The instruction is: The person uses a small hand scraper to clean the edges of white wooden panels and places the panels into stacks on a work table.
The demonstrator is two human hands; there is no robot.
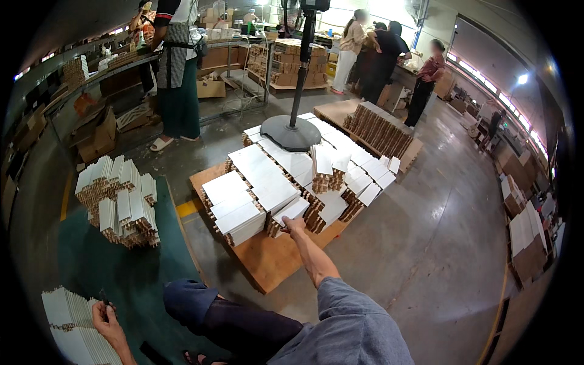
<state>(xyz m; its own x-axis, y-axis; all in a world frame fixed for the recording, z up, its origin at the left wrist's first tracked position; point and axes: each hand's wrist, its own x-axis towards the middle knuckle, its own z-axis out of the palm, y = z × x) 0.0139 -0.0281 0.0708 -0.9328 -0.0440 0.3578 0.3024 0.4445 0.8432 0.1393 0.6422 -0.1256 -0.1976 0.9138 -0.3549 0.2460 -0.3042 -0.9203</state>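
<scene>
My right hand (294, 226) reaches to the white-faced panel bundles (267, 191) stacked on the wooden pallet (274, 258), fingertips touching one at the stack's near edge; grip unclear. My left hand (106, 319), closed around something small and dark, rests on another panel stack (67, 322). Tugging could topple the leaning bundles.

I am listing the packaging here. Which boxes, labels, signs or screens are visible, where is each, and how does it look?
Open brown cardboard box: on the floor behind the standing person's legs.
Torn brown cardboard boxes: on the floor under the long bench, far left.
Stacked brown cartons: on a pallet at the back, behind the fan pole.
Labels, signs, screens: none that I can make out.
</scene>
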